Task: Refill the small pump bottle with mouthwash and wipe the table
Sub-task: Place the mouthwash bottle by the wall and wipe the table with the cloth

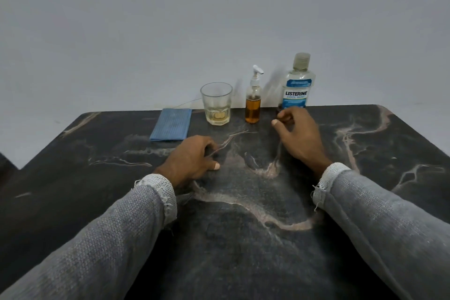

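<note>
The pump bottle (253, 102) stands capped at the desk's (243, 238) far edge, between a glass (216, 103) and the mouthwash (299, 83), beyond both hands. Left hand (190, 162) rests loosely curled, holding nothing; right hand (298, 136), also loose and unladen, sits just before the mouthwash. A blue cloth (170, 124) lies folded left of the glass. Dark marbled desk, plain grey wall (219, 19).

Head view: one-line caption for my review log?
Both hands rest empty on the marble table before cloth, glass, pump bottle, mouthwash.
</note>
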Tool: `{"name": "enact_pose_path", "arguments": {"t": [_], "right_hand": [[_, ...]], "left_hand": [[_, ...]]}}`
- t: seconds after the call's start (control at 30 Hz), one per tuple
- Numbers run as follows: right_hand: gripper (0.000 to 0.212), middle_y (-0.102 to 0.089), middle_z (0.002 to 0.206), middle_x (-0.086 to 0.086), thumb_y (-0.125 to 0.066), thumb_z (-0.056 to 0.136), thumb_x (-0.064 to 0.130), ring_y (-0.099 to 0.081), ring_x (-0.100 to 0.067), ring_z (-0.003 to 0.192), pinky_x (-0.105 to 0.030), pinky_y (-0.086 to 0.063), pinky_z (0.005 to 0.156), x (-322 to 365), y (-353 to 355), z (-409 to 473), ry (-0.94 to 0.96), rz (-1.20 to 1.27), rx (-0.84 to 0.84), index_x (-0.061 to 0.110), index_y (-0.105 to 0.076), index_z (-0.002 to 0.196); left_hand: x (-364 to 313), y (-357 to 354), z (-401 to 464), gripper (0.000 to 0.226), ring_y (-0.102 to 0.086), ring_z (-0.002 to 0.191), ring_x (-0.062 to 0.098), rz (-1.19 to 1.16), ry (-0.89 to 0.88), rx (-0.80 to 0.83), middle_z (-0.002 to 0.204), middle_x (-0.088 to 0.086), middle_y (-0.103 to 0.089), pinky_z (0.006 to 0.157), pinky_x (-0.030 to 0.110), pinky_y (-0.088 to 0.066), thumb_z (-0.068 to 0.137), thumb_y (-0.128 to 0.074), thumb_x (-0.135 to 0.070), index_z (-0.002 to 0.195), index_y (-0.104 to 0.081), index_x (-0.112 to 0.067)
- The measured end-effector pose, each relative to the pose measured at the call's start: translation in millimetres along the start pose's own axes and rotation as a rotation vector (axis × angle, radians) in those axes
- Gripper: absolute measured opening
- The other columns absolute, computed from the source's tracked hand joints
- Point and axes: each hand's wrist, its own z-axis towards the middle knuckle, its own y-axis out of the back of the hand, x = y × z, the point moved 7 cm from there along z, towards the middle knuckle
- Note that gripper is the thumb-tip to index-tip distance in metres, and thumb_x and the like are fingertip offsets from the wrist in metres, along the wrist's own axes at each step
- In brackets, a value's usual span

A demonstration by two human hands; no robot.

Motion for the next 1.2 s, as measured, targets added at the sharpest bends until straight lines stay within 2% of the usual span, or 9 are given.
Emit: {"name": "enact_pose_path", "arguments": {"t": [0.13,0.23,0.37,0.47,0.67,0.8,0.9,1.03,1.2], "right_hand": [[0.021,-0.054,0.106,0.004,-0.065,0.090,0.034,-0.053,-0.013,0.099,-0.029,-0.045,0.087,65,-58,-10,0.207,-0.152,0.315,0.024,-0.058,0.108],[0.023,-0.058,0.112,0.000,-0.063,0.091,0.034,-0.054,-0.017,0.105,-0.035,-0.047,0.092,106,-96,-17,0.299,-0.178,0.395,0.022,-0.060,0.110],[0.034,-0.057,0.122,-0.006,-0.061,0.092,0.036,-0.054,-0.022,0.112,-0.040,-0.046,0.096,137,-142,-18,0.306,-0.256,0.513,0.019,-0.057,0.121],[0.041,-0.052,0.129,-0.009,-0.060,0.092,0.036,-0.054,-0.026,0.115,-0.043,-0.046,0.097,148,-168,-13,0.317,-0.322,0.573,0.020,-0.053,0.129],[0.031,-0.054,0.125,-0.012,-0.055,0.095,0.031,-0.051,-0.032,0.115,-0.039,-0.042,0.091,152,-193,0,0.378,-0.448,0.557,0.020,-0.060,0.124],[0.022,-0.058,0.113,-0.009,-0.054,0.095,0.023,-0.057,-0.029,0.106,-0.032,-0.036,0.073,161,-198,3,0.512,-0.568,0.475,0.015,-0.062,0.113],[0.021,-0.059,0.110,-0.009,-0.058,0.092,0.018,-0.061,-0.031,0.101,-0.033,-0.036,0.068,169,-201,0,0.613,-0.679,0.462,0.010,-0.060,0.110],[0.020,-0.059,0.114,-0.011,-0.053,0.094,0.018,-0.059,-0.032,0.103,-0.039,-0.047,0.077,174,-189,6,0.521,-0.599,0.478,0.012,-0.059,0.112],[0.020,-0.063,0.107,-0.008,-0.048,0.099,0.024,-0.059,-0.025,0.093,-0.038,-0.048,0.078,180,-139,2,0.416,-0.421,0.427,0.016,-0.063,0.109]], "left_hand": [[33,15,-18,0.049,-0.058,0.109,0.021,-0.011,0.059,-0.046,0.124,0.006,-0.062,0.094,0.035,-0.048,0.080,-0.078,-0.026,0.124,-0.060,-0.016],[53,20,-31,0.055,-0.057,0.114,0.022,-0.042,0.079,-0.066,0.127,0.006,-0.060,0.096,0.033,-0.047,0.078,-0.079,-0.024,0.126,-0.056,-0.015],[62,18,-37,0.053,-0.058,0.113,0.022,-0.051,0.039,-0.052,0.125,0.005,-0.062,0.096,0.033,-0.046,0.076,-0.081,-0.025,0.122,-0.056,-0.016],[60,17,-37,0.061,-0.056,0.120,0.023,-0.047,-0.002,-0.066,0.131,0.005,-0.060,0.102,0.038,-0.045,0.076,-0.080,-0.026,0.130,-0.052,-0.018],[65,14,-31,0.069,-0.053,0.125,0.024,-0.030,-0.025,-0.065,0.136,0.006,-0.057,0.106,0.041,-0.042,0.076,-0.081,-0.030,0.135,-0.050,-0.014],[67,14,-30,0.071,-0.052,0.126,0.024,-0.035,-0.032,-0.078,0.138,0.006,-0.055,0.106,0.041,-0.042,0.075,-0.081,-0.031,0.136,-0.048,-0.015],[69,12,-30,0.075,-0.050,0.129,0.024,-0.033,-0.026,-0.065,0.141,0.006,-0.053,0.107,0.042,-0.041,0.076,-0.080,-0.031,0.140,-0.046,-0.015],[69,12,-29,0.070,-0.052,0.125,0.024,0.003,-0.008,-0.056,0.137,0.007,-0.055,0.105,0.041,-0.043,0.076,-0.080,-0.032,0.136,-0.048,-0.014],[65,13,-37,0.067,-0.053,0.124,0.026,-0.041,0.023,-0.046,0.136,0.008,-0.056,0.105,0.039,-0.043,0.078,-0.079,-0.029,0.135,-0.049,-0.012]]}}
